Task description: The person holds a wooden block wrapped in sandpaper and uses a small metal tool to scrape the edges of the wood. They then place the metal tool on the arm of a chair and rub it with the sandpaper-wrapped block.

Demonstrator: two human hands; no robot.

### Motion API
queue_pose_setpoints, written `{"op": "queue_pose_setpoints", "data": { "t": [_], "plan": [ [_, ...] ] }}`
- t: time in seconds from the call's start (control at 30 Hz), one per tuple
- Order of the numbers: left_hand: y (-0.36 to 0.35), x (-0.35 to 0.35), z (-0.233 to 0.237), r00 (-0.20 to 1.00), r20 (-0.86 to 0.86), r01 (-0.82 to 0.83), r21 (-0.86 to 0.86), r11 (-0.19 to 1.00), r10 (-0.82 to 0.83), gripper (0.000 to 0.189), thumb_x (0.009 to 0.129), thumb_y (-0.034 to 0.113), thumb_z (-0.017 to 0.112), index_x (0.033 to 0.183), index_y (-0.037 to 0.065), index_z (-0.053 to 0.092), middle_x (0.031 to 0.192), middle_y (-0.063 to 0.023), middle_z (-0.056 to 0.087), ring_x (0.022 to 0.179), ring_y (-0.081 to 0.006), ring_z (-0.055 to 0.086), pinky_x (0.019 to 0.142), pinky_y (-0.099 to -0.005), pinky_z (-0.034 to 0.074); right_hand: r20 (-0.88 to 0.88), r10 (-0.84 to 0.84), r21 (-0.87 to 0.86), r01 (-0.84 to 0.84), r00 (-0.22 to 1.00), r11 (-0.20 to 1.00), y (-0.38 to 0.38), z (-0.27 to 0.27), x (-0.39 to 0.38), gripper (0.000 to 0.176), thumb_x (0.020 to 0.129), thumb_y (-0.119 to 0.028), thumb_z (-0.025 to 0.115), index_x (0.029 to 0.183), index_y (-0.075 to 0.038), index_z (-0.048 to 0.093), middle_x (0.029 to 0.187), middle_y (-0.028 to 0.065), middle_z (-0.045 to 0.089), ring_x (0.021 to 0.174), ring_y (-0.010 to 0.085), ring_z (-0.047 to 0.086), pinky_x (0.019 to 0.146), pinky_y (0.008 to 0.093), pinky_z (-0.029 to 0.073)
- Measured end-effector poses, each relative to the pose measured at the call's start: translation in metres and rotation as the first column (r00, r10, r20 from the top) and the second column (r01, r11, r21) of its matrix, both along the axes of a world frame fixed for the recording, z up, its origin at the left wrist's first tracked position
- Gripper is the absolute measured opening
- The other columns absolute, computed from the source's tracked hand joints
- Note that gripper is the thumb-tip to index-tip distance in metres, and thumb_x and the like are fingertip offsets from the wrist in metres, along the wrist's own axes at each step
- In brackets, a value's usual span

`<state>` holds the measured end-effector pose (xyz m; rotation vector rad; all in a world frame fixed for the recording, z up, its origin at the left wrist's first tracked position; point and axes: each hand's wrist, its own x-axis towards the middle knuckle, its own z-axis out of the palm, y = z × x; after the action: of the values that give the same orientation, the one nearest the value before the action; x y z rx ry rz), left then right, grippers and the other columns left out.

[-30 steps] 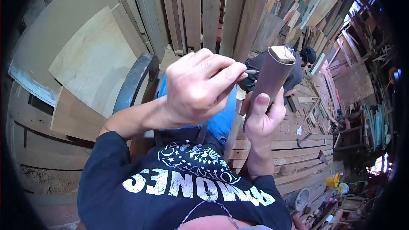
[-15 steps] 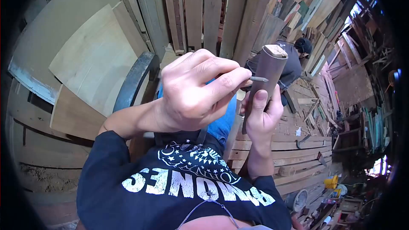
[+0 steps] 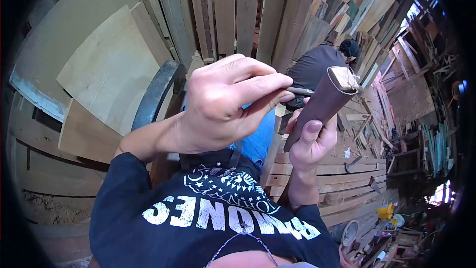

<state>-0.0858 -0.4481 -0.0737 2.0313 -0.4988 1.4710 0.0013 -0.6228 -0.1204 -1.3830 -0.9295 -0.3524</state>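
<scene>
My left hand pinches a thin grey pointed rod, pencil-like in shape, between thumb and fingers. The rod's tip points right and reaches the side of a sandpaper-wrapped wood block. Around the lower part of that block my right hand is closed, its thumb lying along the near side. Brown sandpaper wraps the block, and pale wood shows at its upper end. The block leans up and to the right. Its lower end is partly hidden by my right hand.
Another person in dark clothes crouches behind the block. Upright planks line the far side, with plywood sheets and a curved dark piece at left. Scrap wood, a yellow object and a round container lie at right.
The block has swung right, its upper end dropping and its wood end face turning more into view. My left hand and the rod have barely moved. The person behind shows more fully.
</scene>
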Motion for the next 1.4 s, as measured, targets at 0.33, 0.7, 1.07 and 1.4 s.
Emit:
{"op": "queue_pose_setpoints", "data": {
  "t": [0.33,0.7,1.07,1.4],
  "plan": [
    [-0.0015,-0.0007,-0.0002,0.982,-0.172,0.065,-0.063,0.996,-0.075,0.012,0.086,0.002,0.075,0.097,-0.002,0.075,0.080,-0.0133,0.072,0.066,-0.0201,0.068,0.058,-0.0289,0.051,-0.017,-0.005,-0.059,0.004,1.000,0.998,-0.0044,0.0004,-0.0031,0.072,0.096,-0.063,0.056,0.117,0.006,0.053,0.070,0.0061,0.057,0.056,0.0106,0.055,0.051,0.0222,0.042],
    [-0.0036,-0.0025,-0.0007,0.939,-0.255,0.189,-0.183,0.965,-0.232,0.009,0.092,0.001,0.068,0.096,-0.005,0.073,0.071,-0.0115,0.069,0.063,-0.0168,0.067,0.057,-0.0279,0.051,-0.018,0.002,-0.046,-0.003,1.000,0.999,-0.0067,0.0001,-0.0047,0.070,0.096,-0.062,0.056,0.118,0.004,0.053,0.070,0.0067,0.058,0.056,0.0109,0.055,0.051,0.0219,0.043],
    [-0.0042,-0.0022,-0.0022,0.931,-0.255,0.211,-0.205,0.956,-0.260,0.009,0.094,0.001,0.066,0.095,-0.006,0.073,0.073,-0.0115,0.070,0.062,-0.0157,0.068,0.056,-0.0273,0.052,-0.005,0.011,-0.053,-0.011,1.000,0.999,-0.0072,0.0004,-0.0051,0.070,0.096,-0.062,0.056,0.117,0.004,0.053,0.070,0.0060,0.057,0.056,0.0112,0.055,0.051,0.0225,0.043],
    [-0.0038,0.0001,-0.0024,0.955,-0.241,0.137,-0.160,0.977,-0.174,0.007,0.091,-0.001,0.068,0.094,-0.006,0.072,0.070,-0.0118,0.067,0.060,-0.0154,0.066,0.054,-0.0282,0.050,0.089,-0.026,-0.029,0.029,0.996,0.999,-0.0031,-0.0026,0.0003,0.052,0.097,-0.047,0.064,0.103,0.004,0.057,0.065,0.0021,0.062,0.055,0.0088,0.058,0.053,0.0234,0.045]
  ]
}}
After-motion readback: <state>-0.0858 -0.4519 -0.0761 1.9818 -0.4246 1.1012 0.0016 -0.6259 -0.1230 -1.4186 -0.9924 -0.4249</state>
